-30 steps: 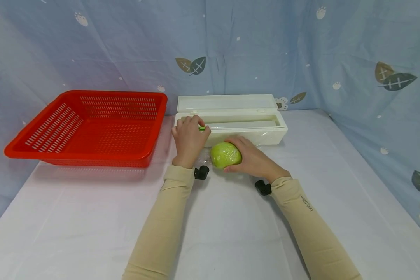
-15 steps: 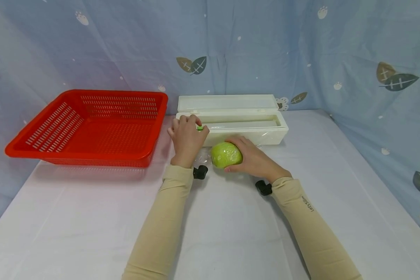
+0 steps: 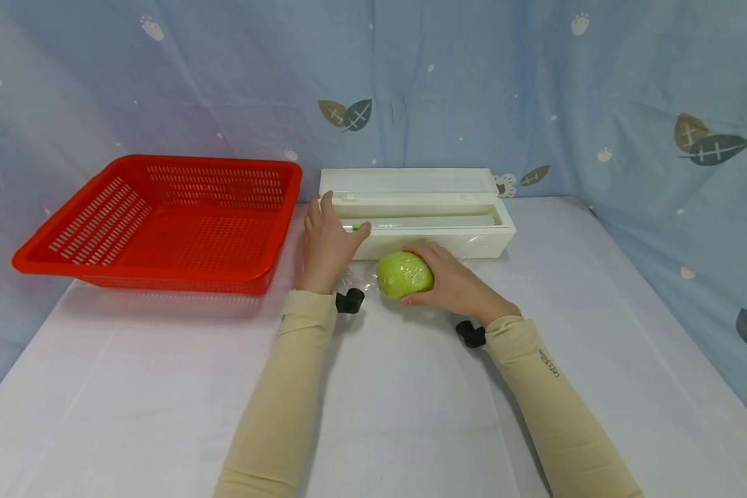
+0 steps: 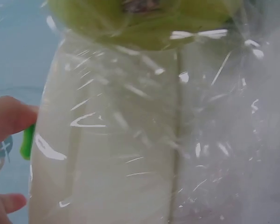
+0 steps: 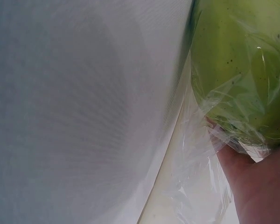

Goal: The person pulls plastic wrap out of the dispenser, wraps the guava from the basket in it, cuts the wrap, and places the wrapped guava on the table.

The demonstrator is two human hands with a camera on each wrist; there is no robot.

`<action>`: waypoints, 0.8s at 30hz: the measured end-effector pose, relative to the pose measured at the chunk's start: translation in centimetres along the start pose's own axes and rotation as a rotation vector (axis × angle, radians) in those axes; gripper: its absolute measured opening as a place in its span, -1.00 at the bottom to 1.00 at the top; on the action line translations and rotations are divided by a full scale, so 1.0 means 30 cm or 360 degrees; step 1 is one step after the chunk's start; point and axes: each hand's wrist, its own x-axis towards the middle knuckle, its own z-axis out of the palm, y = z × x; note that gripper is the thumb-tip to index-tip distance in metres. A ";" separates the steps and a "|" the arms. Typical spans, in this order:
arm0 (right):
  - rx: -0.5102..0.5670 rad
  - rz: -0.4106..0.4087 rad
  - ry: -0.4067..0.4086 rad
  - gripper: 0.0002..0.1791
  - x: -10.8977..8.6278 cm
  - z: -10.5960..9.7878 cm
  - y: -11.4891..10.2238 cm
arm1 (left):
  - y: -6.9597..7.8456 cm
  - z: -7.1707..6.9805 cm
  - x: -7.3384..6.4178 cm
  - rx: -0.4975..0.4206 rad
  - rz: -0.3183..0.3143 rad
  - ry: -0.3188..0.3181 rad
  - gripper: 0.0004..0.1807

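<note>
A green apple (image 3: 404,274) wrapped in clear cling film sits in front of a long white cling film dispenser box (image 3: 442,244). My right hand (image 3: 454,285) grips the apple from its right side; the right wrist view shows the crinkled film around it. From the apple, film (image 4: 126,116) stretches across the box's front in the left wrist view. At the box's left end is my left hand (image 3: 328,249), fingers spread, thumb beside the small green slide cutter (image 3: 356,227) on the front edge. In the left wrist view the green cutter (image 4: 27,142) partly hides behind the film-covered box.
The dispenser's lid (image 3: 407,180) stands up at the back, with a white roll (image 3: 436,222) inside. To the left is a red slotted plastic basket (image 3: 162,280). A white cloth covers the table (image 3: 411,415), and a blue patterned curtain (image 3: 448,90) hangs behind.
My left hand has let go of the green slide cutter at the box's left end; its fingers have straightened and spread. My right hand keeps its grip on the apple.
</note>
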 end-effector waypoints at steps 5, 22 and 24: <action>0.0002 -0.0015 0.0009 -0.06 0.000 0.005 0.004 | -0.008 -0.010 0.006 -0.0066 -0.0049 -0.0100 0.00; -0.0010 -0.0012 0.0005 -0.06 -0.001 -0.002 -0.005 | -0.020 -0.034 0.010 -0.0177 -0.0002 -0.0053 -0.22; -0.0012 -0.0009 0.0005 -0.06 0.000 -0.002 -0.004 | -0.022 -0.036 0.011 -0.0202 -0.0004 -0.0048 -0.25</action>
